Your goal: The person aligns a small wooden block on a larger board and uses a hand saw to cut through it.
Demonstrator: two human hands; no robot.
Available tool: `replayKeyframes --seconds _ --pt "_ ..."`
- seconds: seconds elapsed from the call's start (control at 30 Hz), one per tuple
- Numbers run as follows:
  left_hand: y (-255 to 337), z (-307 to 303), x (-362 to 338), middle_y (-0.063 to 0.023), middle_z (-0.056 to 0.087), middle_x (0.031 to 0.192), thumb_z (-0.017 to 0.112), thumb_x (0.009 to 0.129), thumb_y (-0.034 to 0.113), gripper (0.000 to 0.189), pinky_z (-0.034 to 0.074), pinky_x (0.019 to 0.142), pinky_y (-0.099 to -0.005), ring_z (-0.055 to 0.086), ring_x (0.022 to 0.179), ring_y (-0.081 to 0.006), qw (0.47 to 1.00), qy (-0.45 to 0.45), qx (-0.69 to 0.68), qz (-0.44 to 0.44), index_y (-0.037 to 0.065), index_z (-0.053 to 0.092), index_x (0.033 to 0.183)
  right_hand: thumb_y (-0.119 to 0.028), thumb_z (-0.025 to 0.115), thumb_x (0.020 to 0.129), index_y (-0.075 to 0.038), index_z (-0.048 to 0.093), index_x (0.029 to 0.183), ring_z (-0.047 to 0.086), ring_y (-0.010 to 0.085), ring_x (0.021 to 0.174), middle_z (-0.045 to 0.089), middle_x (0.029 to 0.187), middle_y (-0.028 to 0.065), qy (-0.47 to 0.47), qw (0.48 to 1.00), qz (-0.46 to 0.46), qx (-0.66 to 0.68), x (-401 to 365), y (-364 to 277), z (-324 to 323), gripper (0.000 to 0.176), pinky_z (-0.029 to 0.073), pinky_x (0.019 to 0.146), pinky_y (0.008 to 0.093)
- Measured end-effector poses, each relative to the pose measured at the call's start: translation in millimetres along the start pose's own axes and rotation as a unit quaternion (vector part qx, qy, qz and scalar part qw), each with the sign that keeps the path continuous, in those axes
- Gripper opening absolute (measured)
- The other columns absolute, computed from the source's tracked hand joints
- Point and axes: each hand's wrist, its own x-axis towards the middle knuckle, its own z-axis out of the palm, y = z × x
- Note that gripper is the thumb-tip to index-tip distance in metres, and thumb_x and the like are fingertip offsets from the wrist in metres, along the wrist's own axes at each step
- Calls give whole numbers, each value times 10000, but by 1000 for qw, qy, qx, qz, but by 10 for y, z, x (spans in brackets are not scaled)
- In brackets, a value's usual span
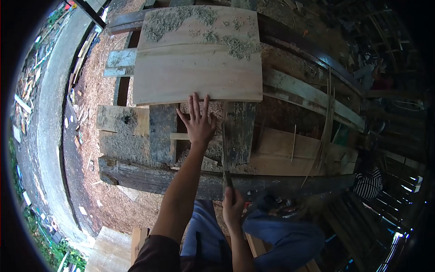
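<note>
A wide plywood-like wooden board lies across the bench timbers, with curly shavings scattered over its far part. My left hand has its fingers spread, the fingertips resting at the board's near edge. Below and to the right, my right hand is wrapped round the dark handle of a handsaw. The saw's long thin blade shows nearly edge-on and points away from me, its tip close to the near edge of the board. Most of the handle is hidden in my fingers.
A thick weathered beam runs along the near side of the bench. Thin wood strips lean at the right, by a striped cloth. Wood chips cover the ground at left, beside a concrete strip. Another person sits far right.
</note>
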Motion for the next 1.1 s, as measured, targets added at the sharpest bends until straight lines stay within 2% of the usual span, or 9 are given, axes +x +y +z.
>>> replayKeyframes --seconds 0.07,0.17,0.3,0.4,0.63,0.73,0.97,1.07,1.1 --pt "7 -19 16 -78 105 1701 497 948 383 747 7 1206 -682 77 1572 -236 1000 -4 17 2 323 178 1620 -360 570 1037 29 575 849 488 144 598 502 620 66 -8 999 -5 -31 21 -124 85 432 379 571 340" --pt "-9 32 -2 -89 97 1701 502 942 383 766 3 1203 -684 75 1573 -249 999 -4 32 2 312 160 1624 -374 561 1040 21 590 866 501 146 603 508 635 67 37 988 -95 -113 326 -330 288 433 386 568 346" --pt "44 -22 50 -98 85 1701 506 936 406 790 -8 1202 -689 55 1574 -262 1000 -8 15 0 306 137 1627 -384 568 1037 20 609 888 499 148 577 503 637 46 12 990 -114 -86 609 -204 365 432 386 545 348" --pt "4 -27 33 -94 85 1702 498 930 410 778 -7 1206 -683 61 1574 -255 1000 -1 29 6 303 163 1624 -372 558 1048 -57 569 820 343 33 496 380 607 -48 -18 994 48 96 307 -217 26 389 260 455 265" --pt "10 4 -12 -78 87 1703 474 942 386 748 -4 1207 -686 67 1573 -236 1000 -16 2 -10 318 169 1622 -383 537 1059 -73 518 786 335 30 493 367 610 -59 -14 998 14 59 449 47 71 414 257 451 268" --pt "4 -16 31 -72 86 1704 472 945 387 747 -4 1207 -686 67 1573 -222 1000 -8 19 -5 323 163 1622 -348 559 1046 22 596 869 467 133 615 508 636 64 7 998 -21 -52 -25 -163 79 412 366 569 360" --pt "-3 -49 -5 -56 85 1705 464 953 403 746 0 1204 -691 62 1573 -211 999 -18 27 -8 324 149 1624 -346 561 1044 39 596 857 485 135 617 536 659 66 3 992 -59 -111 31 -224 217 430 369 564 355" --pt "-17 -26 6 -120 128 1691 491 951 400 726 4 1201 -685 102 1568 -267 999 -7 51 11 268 226 1615 -350 561 1042 40 593 846 478 140 591 529 643 73 22 999 -16 -35 147 -126 104 438 368 558 359" --pt "-36 -33 27 -120 128 1691 491 951 400 726 4 1201 -685 102 1568 -267 998 -5 53 14 268 226 1615 -382 557 1043 -9 580 827 457 97 564 489 640 18 25 998 -19 -47 250 -126 67 432 346 521 314"
